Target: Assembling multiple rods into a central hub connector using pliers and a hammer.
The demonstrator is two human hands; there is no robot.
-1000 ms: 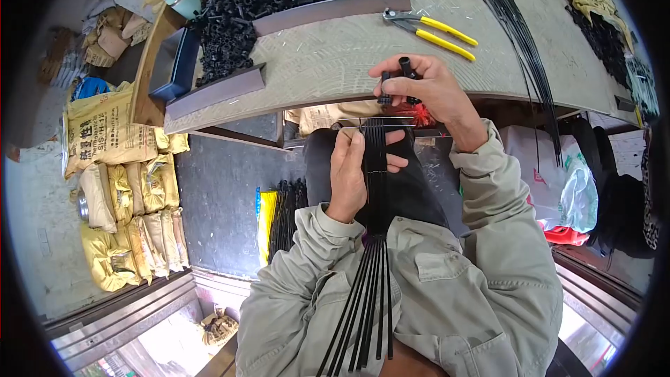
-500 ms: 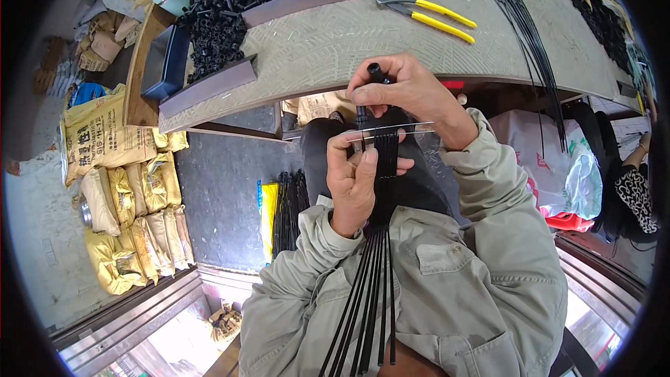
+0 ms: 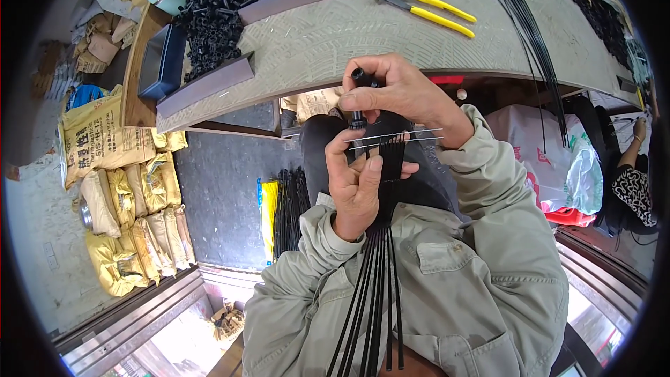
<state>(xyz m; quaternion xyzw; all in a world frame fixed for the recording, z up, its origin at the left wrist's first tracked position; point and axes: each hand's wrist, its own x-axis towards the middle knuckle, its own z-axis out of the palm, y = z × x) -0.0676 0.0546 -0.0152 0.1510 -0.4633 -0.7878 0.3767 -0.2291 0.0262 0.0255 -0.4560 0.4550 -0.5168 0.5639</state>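
My left hand [image 3: 354, 188] is closed on a row of thin black rods [image 3: 393, 160], held side by side in front of my lap. Their long ends [image 3: 370, 286] fan down across my jacket. Thin metal wires [image 3: 426, 131] run crosswise near the rods' upper ends. Just above, my right hand [image 3: 408, 98] pinches a black tubular plastic part [image 3: 358, 75] between thumb and fingers. A second dark tube end shows beside it. The part's lower end is close to the wires and my left fingertips; whether it touches a rod I cannot tell.
The workbench [image 3: 328, 42] edge lies just beyond my hands. On it are yellow-handled pliers [image 3: 443, 21], a heap of black plastic parts [image 3: 209, 35], a blue bin [image 3: 162, 63] and long black rods [image 3: 530, 42] overhanging the edge. Sacks [image 3: 108, 139] stand left; another person's arm [image 3: 634, 146] shows right.
My right hand has shifted slightly left with the tubular part. The wires and rods in my left hand have tilted a little, and two wires now show apart.
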